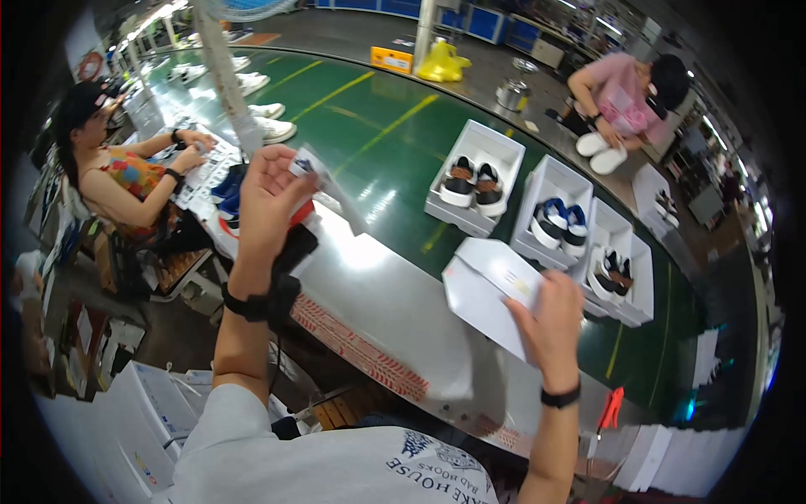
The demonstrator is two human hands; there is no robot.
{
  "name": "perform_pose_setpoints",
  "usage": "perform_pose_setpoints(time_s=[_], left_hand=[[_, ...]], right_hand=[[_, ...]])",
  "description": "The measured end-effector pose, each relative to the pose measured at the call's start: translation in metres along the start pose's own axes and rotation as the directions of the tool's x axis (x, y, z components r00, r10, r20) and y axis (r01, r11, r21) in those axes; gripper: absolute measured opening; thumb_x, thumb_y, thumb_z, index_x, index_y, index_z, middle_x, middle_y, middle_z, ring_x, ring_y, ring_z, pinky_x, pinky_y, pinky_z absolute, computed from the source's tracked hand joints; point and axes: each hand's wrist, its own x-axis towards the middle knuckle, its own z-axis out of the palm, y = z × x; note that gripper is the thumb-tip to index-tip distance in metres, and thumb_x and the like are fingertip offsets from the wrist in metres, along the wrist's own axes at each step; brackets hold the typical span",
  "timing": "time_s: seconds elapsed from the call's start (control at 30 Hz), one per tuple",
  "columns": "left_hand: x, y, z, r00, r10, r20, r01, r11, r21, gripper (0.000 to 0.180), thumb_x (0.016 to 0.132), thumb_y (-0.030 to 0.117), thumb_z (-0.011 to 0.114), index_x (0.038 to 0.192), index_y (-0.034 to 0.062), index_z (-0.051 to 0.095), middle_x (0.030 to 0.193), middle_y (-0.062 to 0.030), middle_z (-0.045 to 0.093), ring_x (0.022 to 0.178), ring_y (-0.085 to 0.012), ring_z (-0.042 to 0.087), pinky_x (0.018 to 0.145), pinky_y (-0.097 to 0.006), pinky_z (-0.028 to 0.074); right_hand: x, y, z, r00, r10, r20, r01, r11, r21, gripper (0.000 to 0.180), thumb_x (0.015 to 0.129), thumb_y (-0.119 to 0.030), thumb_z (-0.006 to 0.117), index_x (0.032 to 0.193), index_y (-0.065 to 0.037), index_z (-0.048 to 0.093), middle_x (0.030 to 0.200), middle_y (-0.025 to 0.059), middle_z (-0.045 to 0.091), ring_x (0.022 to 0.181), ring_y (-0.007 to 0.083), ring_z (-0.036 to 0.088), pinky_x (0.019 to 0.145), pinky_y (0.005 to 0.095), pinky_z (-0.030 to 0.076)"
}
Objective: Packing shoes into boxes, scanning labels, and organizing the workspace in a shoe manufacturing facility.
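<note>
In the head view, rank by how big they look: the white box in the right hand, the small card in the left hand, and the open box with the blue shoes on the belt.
1. White box, though it is nearer the camera.
2. Open box with blue shoes, close behind, so unsure.
3. Small card, clearly smallest.

Long dark-green conveyor belt (378,143) with yellow lines, running across the scene. On it, three open white cardboard shoe boxes: one (495,147) with black, brown and white sneakers, the next (561,181) with blue and white sneakers, the third (638,286) with dark sneakers. Loose white sneakers (270,126) farther up the belt. Seated co-worker in a patterned top (126,181) at far left; another in pink (621,92) bent over beyond the belt. Yellow bag (441,63) behind.
</note>
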Motion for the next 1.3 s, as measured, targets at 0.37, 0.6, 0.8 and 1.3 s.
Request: perform_pose_setpoints(time_s=[0.37, 0.6, 0.8, 1.3], left_hand=[[-0.07, -0.045, 0.155, 0.854, -0.302, 0.423, 0.462, 0.814, -0.352, 0.022, 0.085, -0.006, 0.063, 0.105, -0.0005, 0.055, 0.095, -0.0071, 0.065, 0.082, -0.0112, 0.064, 0.077, -0.027, 0.055], [-0.075, -0.051, 0.168, 0.872, -0.245, 0.424, 0.386, 0.877, -0.287, 0.016, 0.086, -0.007, 0.063, 0.097, 0.0006, 0.055, 0.091, -0.0021, 0.062, 0.081, -0.0071, 0.061, 0.076, -0.023, 0.055], [-0.075, -0.053, 0.165, 0.848, -0.217, 0.484, 0.396, 0.866, -0.305, 0.011, 0.086, -0.005, 0.064, 0.093, -0.0001, 0.057, 0.089, -0.0025, 0.062, 0.082, -0.0073, 0.061, 0.073, -0.024, 0.055], [-0.066, -0.059, 0.143, 0.736, 0.058, 0.674, -0.297, 0.923, 0.245, 0.011, 0.072, 0.001, 0.077, 0.078, 0.0044, 0.07, 0.095, -0.0046, 0.063, 0.085, -0.0164, 0.06, 0.072, -0.029, 0.049]], right_hand=[[0.027, -0.019, 0.006, 0.999, 0.023, -0.025, -0.021, 0.997, 0.075, 0.048, 0.075, -0.037, 0.077, 0.104, -0.004, 0.056, 0.111, 0.0121, 0.057, 0.112, 0.0298, 0.052, 0.103, 0.0478, 0.031], [-0.01, 0.004, -0.001, 0.966, 0.259, 0.0, -0.233, 0.869, 0.436, 0.029, 0.08, -0.029, 0.074, 0.093, -0.012, 0.055, 0.127, 0.0109, 0.056, 0.132, 0.0344, 0.042, 0.109, 0.0521, 0.022], [-0.013, 0.012, -0.005, 0.953, 0.293, 0.07, -0.258, 0.672, 0.694, 0.018, 0.083, -0.014, 0.07, 0.083, -0.008, 0.053, 0.133, 0.0125, 0.052, 0.135, 0.0349, 0.038, 0.107, 0.0441, 0.03], [-0.011, 0.047, -0.028, 0.942, 0.081, 0.327, -0.268, 0.769, 0.58, 0.026, 0.076, -0.016, 0.079, 0.071, -0.007, 0.055, 0.151, 0.0135, 0.035, 0.146, 0.0338, 0.017, 0.115, 0.0447, 0.02]])
